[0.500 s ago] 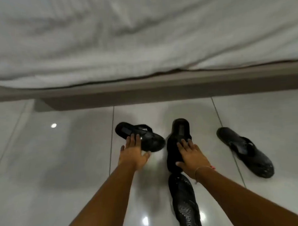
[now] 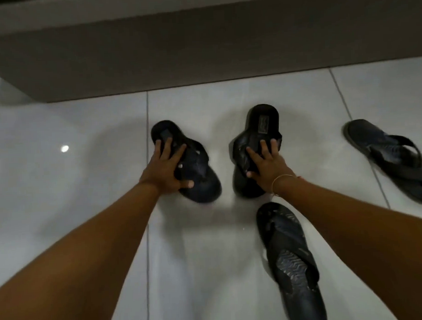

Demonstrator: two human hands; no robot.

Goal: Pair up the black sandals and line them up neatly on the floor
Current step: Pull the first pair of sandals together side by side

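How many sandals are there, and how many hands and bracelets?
Sandals: 4
Hands: 2, left hand, right hand
Bracelets: 1
Total: 7

Bare white tile floor (image 2: 62, 189) lay open across the whole left side. Far off, a dark bed base (image 2: 201, 52) walled the far edge. A clear strip ran between the two middle sandals (image 2: 188, 165) (image 2: 255, 148). To the right, a sandal (image 2: 394, 160) blocked the way; a near sandal (image 2: 290, 264) crowded the near-right floor.
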